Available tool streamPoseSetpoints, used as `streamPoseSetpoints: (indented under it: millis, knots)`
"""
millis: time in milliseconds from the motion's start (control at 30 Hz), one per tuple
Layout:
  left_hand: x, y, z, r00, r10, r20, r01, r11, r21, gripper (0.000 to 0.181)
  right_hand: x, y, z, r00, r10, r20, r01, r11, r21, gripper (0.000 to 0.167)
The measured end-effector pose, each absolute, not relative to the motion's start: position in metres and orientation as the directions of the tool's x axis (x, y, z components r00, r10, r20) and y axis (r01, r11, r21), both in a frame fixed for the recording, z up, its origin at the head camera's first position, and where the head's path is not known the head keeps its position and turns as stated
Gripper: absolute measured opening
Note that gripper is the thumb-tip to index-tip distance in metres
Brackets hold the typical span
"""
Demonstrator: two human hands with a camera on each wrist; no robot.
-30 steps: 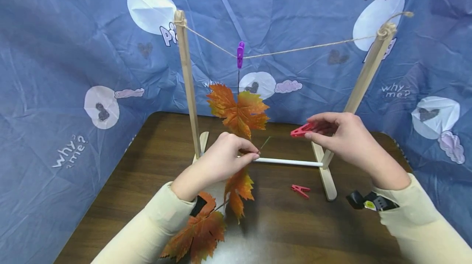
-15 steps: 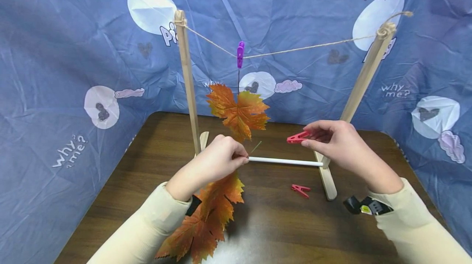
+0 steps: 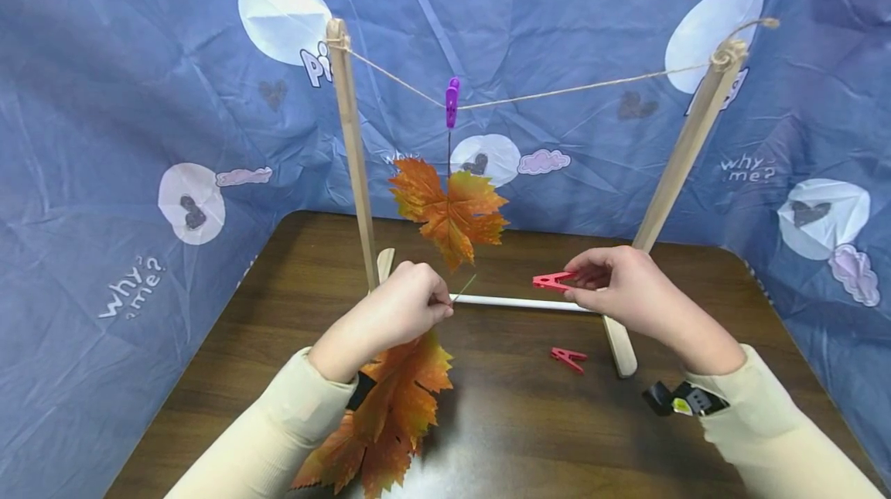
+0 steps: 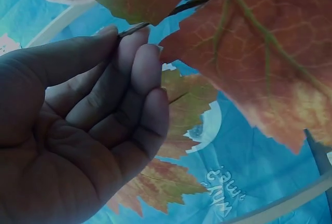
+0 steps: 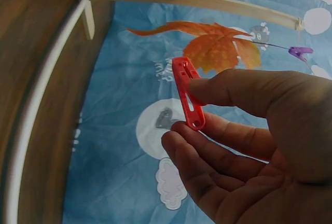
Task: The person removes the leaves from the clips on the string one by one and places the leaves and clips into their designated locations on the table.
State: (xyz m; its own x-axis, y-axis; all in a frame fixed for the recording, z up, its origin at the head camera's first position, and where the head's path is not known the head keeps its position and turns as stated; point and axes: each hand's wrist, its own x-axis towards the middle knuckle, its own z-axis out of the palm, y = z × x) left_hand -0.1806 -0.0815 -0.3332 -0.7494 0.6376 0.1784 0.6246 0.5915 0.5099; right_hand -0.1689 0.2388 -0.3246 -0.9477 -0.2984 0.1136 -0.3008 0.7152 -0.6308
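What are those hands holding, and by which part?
The left hand pinches an orange maple leaf by its stem; the right hand pinches a red clothespin by its handles.

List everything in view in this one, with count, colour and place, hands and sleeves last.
Hanging leaf: one, orange-yellow, below the purple clothespin
Purple clothespin: one, purple, on the twine
Twine: one, tan, between the wooden posts
Wooden posts: two, pale, either side
White rod: one, white, low between posts
Held leaf: one, orange, stem in left hand
Lower leaf: one, orange-red, partly behind held leaf
Held red clothespin: one, red, in right hand
Loose red clothespin: one, red, on table
Table: one, brown
Backdrop: one, printed blue, behind
Sleeves: two, cream
Hands: two, bare
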Motion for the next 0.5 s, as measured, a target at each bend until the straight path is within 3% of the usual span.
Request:
streamPoseSetpoints:
  millis: [500]
  knots:
    - [-0.181, -0.087, -0.344, -0.833, 0.553, 0.023, 0.487, 0.712, 0.505, 0.021, -0.166, 0.240, -0.347, -0.930, -0.361, 0.061, -0.325, 0.738, -0.591, 0.024]
